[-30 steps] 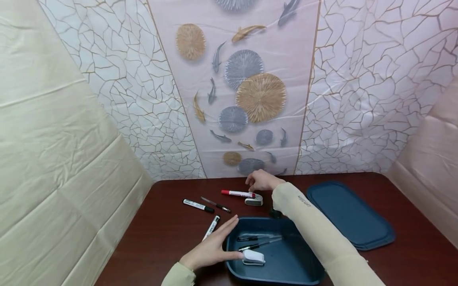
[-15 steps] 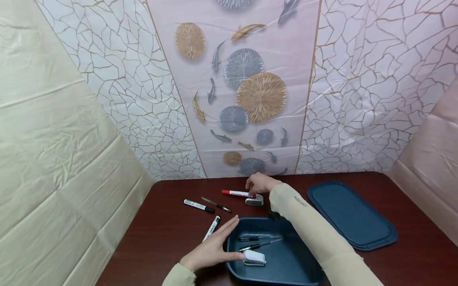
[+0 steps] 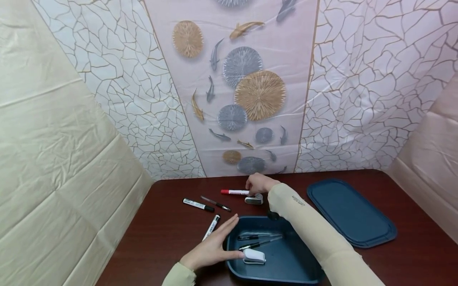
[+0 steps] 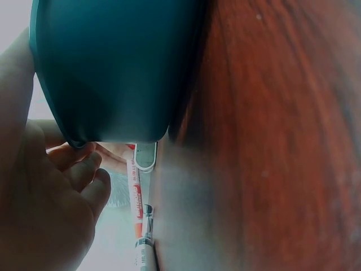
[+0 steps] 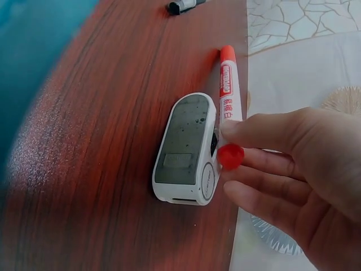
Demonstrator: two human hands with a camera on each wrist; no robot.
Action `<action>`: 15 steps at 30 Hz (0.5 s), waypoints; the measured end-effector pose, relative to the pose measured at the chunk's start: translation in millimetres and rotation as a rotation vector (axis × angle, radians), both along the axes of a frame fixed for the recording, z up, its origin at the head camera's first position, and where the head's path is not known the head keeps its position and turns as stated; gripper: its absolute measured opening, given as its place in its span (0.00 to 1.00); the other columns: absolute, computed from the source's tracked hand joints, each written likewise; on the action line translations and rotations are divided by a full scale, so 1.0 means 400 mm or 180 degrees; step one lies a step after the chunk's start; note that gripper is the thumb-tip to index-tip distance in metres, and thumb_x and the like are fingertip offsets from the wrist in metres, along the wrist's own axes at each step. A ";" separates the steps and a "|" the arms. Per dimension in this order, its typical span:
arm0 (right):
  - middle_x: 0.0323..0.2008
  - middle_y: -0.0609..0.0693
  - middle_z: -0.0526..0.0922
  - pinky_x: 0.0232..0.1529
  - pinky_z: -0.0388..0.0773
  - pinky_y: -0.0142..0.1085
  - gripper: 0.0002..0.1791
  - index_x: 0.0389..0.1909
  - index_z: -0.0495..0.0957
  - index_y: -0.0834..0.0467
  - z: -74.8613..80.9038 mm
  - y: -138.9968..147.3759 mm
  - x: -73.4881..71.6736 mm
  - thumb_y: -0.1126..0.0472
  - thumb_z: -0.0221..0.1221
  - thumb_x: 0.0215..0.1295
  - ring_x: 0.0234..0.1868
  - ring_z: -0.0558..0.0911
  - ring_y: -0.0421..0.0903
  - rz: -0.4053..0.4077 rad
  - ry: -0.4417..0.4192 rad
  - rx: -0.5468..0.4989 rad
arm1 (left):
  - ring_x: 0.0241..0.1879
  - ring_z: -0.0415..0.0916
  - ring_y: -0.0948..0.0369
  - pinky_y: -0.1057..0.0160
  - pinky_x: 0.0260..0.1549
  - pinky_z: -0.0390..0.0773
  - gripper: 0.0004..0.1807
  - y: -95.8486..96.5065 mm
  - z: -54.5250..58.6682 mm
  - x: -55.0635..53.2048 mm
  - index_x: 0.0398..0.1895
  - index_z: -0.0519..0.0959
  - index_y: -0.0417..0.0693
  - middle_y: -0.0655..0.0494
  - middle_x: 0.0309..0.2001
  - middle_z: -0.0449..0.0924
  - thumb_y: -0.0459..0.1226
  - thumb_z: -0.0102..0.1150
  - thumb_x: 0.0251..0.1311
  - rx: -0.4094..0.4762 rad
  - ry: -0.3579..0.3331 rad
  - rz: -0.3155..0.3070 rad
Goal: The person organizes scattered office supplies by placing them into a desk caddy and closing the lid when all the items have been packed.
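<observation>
My right hand (image 3: pixel 260 183) pinches a red-and-white whiteboard marker (image 5: pixel 230 90) near its round red end, at the back of the table. Right beside that marker lies a small white stapler (image 5: pixel 183 149) with its grey face showing. My left hand (image 3: pixel 213 248) rests spread along the left rim of a dark blue box (image 3: pixel 277 277), thumb reaching over the rim. Close by the thumb tip, inside the box, is a white stapler (image 3: pixel 254 257). Two black pens, including a clear-barrelled pen (image 3: pixel 260 243), lie behind it.
Left of the box are a black-capped marker (image 3: pixel 198 205), a thin black pen (image 3: pixel 216 203) and another marker (image 3: pixel 211 228), partly covered by the left hand. A dark blue lid (image 3: pixel 352 214) lies at the right. A patterned cloth (image 3: pixel 264 99) hangs behind the table.
My right hand has come down slightly onto the marker's near end, its fingers now covering that end in the head view. The left hand and box stay in place.
</observation>
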State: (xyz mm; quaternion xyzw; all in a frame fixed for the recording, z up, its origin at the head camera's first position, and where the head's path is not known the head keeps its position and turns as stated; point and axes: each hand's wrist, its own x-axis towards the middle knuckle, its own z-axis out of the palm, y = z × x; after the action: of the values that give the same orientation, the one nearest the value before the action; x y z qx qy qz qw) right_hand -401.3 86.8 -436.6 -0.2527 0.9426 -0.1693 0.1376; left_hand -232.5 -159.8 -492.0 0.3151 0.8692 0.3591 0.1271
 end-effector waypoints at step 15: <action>0.47 0.54 0.86 0.47 0.82 0.42 0.10 0.49 0.85 0.61 0.000 0.010 0.008 0.64 0.62 0.70 0.45 0.84 0.48 0.0198 0.0228 0.0150 | 0.76 0.51 0.58 0.43 0.67 0.63 0.53 0.000 0.002 0.002 0.82 0.48 0.64 0.61 0.81 0.43 0.65 0.63 0.58 0.0013 -0.0033 0.0013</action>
State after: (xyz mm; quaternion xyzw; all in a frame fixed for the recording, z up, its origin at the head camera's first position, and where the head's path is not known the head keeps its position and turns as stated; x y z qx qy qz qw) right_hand -397.9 90.9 -436.8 -0.2845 0.9424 -0.1336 0.1148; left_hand -231.7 -159.7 -491.0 0.3118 0.8685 0.3627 0.1303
